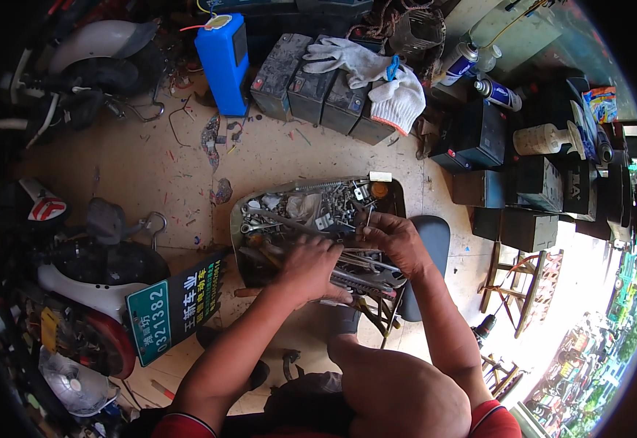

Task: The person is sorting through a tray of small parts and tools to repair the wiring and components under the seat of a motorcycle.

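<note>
A metal tray (236,232) full of loose hardware and tools sits in front of me. My left hand (308,269) lies over its near side, thumb stretched apart from the bent fingers; the fingertips are hidden among the tools. Long metal tools (366,260) run beside it to the right. At the tray's right side my right hand (400,245) pinches a small thin metal piece (368,217), too small to name exactly. Bolts and small fittings (336,204) fill the far part, around a crumpled clear bag (301,207). A ring-ended wrench (254,227) rests at the left.
Beyond the tray stand a blue battery pack (220,69) and several dark batteries (280,80) with white work gloves (400,98) on top. More batteries (530,230) are stacked right. A dark seat-like pad (429,266) touches the tray's right side. Scooters (88,285) stand left.
</note>
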Demonstrator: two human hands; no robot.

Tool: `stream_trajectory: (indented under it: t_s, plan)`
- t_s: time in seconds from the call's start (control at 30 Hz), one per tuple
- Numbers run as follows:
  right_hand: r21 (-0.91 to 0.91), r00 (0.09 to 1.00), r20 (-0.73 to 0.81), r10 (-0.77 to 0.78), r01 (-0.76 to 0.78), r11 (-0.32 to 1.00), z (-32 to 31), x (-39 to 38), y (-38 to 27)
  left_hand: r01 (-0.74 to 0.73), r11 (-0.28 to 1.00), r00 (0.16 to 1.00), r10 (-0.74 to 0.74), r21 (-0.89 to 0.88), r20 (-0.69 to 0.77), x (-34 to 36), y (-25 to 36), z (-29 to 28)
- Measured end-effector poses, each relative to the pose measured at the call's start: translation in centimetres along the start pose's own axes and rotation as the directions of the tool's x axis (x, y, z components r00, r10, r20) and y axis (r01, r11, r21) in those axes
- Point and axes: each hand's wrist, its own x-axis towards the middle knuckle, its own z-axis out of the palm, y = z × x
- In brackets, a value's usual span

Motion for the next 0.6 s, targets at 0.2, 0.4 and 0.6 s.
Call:
stream_trajectory:
  t_s: [0.2, 0.4, 0.6]
  plan:
    - [-0.770, 0.965, -0.053, -0.257, 0.125, 0.626, 0.7, 3.9, 0.7, 0.145, 0.987, 0.986, -0.138, -0.073, 0.094, 0.9, -0.4, -1.0]
    - [-0.999, 0.881, -0.015, -0.473, -0.031, -0.027, -1.4, 13.6, 7.9, 0.116, 0.993, 0.989, -0.115, -0.001, 0.095, 1.3, 0.1, 0.6]
    - [-0.990, 0.924, -0.023, -0.382, 0.033, 0.139, -0.1, 12.4, 5.6, 0.033, 0.993, 0.995, -0.021, 0.114, -0.099, 0.7, -0.3, 1.1]
